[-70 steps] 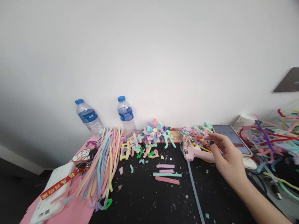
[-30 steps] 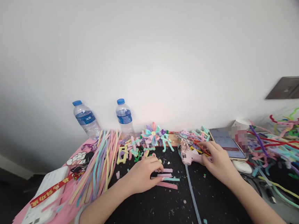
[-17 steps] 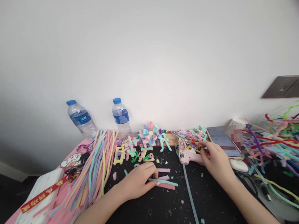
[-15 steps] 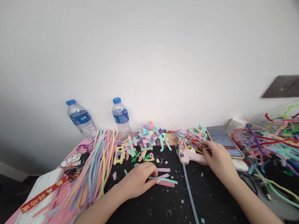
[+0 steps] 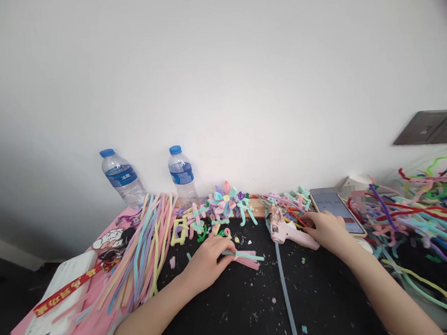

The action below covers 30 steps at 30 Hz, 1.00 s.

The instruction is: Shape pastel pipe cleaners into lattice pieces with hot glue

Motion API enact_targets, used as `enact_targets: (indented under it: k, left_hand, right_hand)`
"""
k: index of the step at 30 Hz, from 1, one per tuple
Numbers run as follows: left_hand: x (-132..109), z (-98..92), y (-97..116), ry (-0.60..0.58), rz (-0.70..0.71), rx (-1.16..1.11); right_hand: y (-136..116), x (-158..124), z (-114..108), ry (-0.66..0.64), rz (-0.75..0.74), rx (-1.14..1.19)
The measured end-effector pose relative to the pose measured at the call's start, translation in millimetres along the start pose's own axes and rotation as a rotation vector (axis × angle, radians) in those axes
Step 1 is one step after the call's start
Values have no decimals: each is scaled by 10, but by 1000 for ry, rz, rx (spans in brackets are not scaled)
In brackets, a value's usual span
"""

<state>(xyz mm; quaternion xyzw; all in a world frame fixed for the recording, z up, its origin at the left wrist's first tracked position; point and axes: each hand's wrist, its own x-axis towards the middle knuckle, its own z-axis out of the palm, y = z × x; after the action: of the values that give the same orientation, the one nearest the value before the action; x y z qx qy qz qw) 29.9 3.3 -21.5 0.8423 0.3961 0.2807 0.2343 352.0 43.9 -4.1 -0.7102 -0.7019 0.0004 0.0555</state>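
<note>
My left hand (image 5: 210, 260) is closed in a pinch on a small bundle of short pipe cleaner pieces (image 5: 251, 259), pink, mint and lilac, whose ends fan out to the right over the black mat (image 5: 236, 312). My right hand (image 5: 326, 230) curls its fingers just behind the handle of a pale pink glue gun (image 5: 292, 233). Red and orange strands lie at those fingertips; what they grip, if anything, is hidden. A long translucent glue stick (image 5: 285, 292) extends from the glue gun towards me. Beyond it lie metal scissors (image 5: 267, 200), partly covered.
Long pastel pipe cleaners (image 5: 148, 247) lie at left beside a white phone-like device (image 5: 49, 318). Two water bottles (image 5: 182, 173) stand by the wall. A pipe cleaner flower (image 5: 227, 198) sits at the back. A phone (image 5: 337, 209) and tangled pipe cleaners (image 5: 427, 212) are at right.
The short pieces that lay spread on the mat are now gathered together in my left hand. My right hand has shifted slightly right, its fingers still beside the glue gun.
</note>
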Motion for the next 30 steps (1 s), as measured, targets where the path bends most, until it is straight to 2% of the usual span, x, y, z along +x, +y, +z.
enact_targets:
  k: [14, 22, 25, 30]
  left_hand:
    - [17, 33, -12, 76, 35, -69]
    - [8, 39, -21, 117, 6, -95]
    - [12, 37, -15, 143, -25, -97]
    - [14, 25, 8, 156, -65, -110]
  right_hand:
    - [-6, -44, -32, 26, -40, -59]
    - [-45, -122, -73, 335, -71, -136]
    - [-17, -128, -61, 321, -69, -161]
    - [-3, -148, -89, 202, -4, -197]
